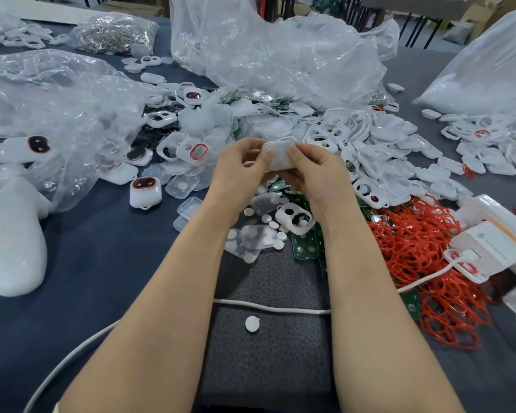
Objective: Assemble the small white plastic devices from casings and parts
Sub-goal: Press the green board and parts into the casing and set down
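Only unreadable print on charger (pixel 489 248).

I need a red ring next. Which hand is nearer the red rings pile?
Right. The right hand is up and left of the red rings pile; the left hand sits farther left, both gripping the white casing.

A dark blue cloth covers the worktop (pixel 108 248). A white cable (pixel 268 307) crosses it and bends off to one side. Beyond the cable, toward the worktop's far edge, a large crumpled clear plastic bag (pixel 274 52) stands heaped. A second clear bag (pixel 42 93) lies slumped well to that bag's left. Behind the second bag, a smaller clear bag packed with shiny metal pieces (pixel 116 32) lies near the far edge. At the cable's right end lies a white charger block (pixel 489 248), plugged into the cable. Cardboard boxes (pixel 486 7) stand beyond the worktop.
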The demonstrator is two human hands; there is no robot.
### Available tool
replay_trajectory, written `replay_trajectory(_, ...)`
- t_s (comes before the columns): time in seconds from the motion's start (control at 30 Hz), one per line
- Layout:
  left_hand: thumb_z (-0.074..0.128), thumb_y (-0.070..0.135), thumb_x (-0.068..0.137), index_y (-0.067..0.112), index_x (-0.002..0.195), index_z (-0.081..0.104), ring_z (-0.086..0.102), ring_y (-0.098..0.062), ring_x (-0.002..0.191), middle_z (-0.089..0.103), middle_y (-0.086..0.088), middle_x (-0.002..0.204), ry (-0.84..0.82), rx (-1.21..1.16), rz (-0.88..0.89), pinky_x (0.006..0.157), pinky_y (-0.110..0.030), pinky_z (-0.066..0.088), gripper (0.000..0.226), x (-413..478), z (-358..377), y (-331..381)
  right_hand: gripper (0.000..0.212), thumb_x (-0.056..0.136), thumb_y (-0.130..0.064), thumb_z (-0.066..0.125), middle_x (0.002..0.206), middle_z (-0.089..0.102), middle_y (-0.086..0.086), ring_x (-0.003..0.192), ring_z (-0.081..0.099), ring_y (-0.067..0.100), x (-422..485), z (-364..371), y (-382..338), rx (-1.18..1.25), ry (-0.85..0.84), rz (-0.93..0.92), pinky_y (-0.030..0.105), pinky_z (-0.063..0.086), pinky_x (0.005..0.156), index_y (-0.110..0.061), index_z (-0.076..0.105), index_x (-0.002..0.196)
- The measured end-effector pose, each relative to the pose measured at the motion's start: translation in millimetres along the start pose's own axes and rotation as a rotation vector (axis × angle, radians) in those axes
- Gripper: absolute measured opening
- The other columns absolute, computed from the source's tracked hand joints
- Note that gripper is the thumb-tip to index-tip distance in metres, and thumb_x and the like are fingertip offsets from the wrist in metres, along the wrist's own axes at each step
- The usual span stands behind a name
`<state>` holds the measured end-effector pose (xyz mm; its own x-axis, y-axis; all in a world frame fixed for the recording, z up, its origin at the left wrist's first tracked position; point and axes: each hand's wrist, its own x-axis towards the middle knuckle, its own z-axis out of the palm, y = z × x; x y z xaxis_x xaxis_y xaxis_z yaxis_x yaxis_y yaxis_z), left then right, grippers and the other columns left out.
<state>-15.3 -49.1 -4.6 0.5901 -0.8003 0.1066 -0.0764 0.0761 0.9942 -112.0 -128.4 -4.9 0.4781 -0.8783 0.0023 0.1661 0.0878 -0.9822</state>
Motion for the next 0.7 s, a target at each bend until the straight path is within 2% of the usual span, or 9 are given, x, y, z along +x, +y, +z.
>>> replay_trajectory(0.1,0.064,0.008,0.091,0.007,0.116,0.059,0.065,-0.021,0.090,0.068,-0.013,0.103,-0.036,0.097,0.010,0.087,-0.032,0.055,0.026,-0.3,1.4,-1.1,0.012,0.095,-0.006,0.055,0.091,0.064,0.010,0.084,0.064,0.019,1.0,2.3,1.5,-0.017,0.069,-0.029,0.022,0.058,0.066,-0.001,0.064,0.102)
replay_trajectory(0.2,0.066,0.011,0.090,0.008,0.126,0.058,0.065,-0.020,0.089,0.070,-0.013,0.103,-0.010,0.201,0.013,0.087,-0.032,0.052,0.037,1.0,1.0,-2.2,0.011,0.093,-0.007,0.058,0.088,0.065,0.006,0.084,0.065,0.019,1.2,3.1,3.6,-0.106,0.103,-0.055,0.023,0.058,0.067,-0.004,0.065,0.101)
replay_trajectory(0.3,0.066,0.009,0.089,0.010,0.120,0.059,0.065,-0.021,0.085,0.071,-0.014,0.098,0.022,0.194,0.007,0.086,-0.035,0.054,0.031,1.8,0.1,-2.6,0.011,0.094,-0.007,0.058,0.088,0.066,0.006,0.083,0.066,0.018,0.2,2.0,2.4,-0.136,0.071,-0.062,0.021,0.057,0.066,-0.006,0.065,0.102)
replay_trajectory(0.43,0.065,0.006,0.088,0.021,0.105,0.060,0.067,-0.022,0.086,0.071,-0.010,0.091,0.035,0.108,-0.015,0.090,-0.039,0.055,0.023,3.0,-2.9,-3.6,0.020,0.094,-0.003,0.056,0.086,0.068,0.012,0.072,0.069,0.016,-3.2,-2.5,-1.3,-0.140,-0.079,-0.021,0.022,0.057,0.067,-0.022,0.064,0.095)
replay_trajectory(0.57,0.067,0.007,0.087,0.025,0.099,0.060,0.068,-0.023,0.085,0.071,-0.010,0.090,0.051,0.124,-0.001,0.087,-0.039,0.056,0.024,5.2,-2.8,-6.8,0.025,0.093,-0.003,0.057,0.074,0.068,0.005,0.059,0.066,0.008,-4.3,-1.2,0.7,-0.232,-0.053,-0.062,0.017,0.053,0.059,-0.026,0.064,0.088)
replay_trajectory(0.7,0.066,0.004,0.087,0.031,0.091,0.058,0.068,-0.021,0.083,0.072,-0.008,0.087,0.072,0.074,-0.014,0.077,-0.030,0.057,0.028,6.4,-3.0,-10.7,0.018,0.093,-0.004,0.057,0.078,0.068,0.006,0.061,0.065,0.009,-2.8,3.5,3.4,-0.255,-0.018,-0.070,0.019,0.055,0.063,-0.021,0.062,0.095)
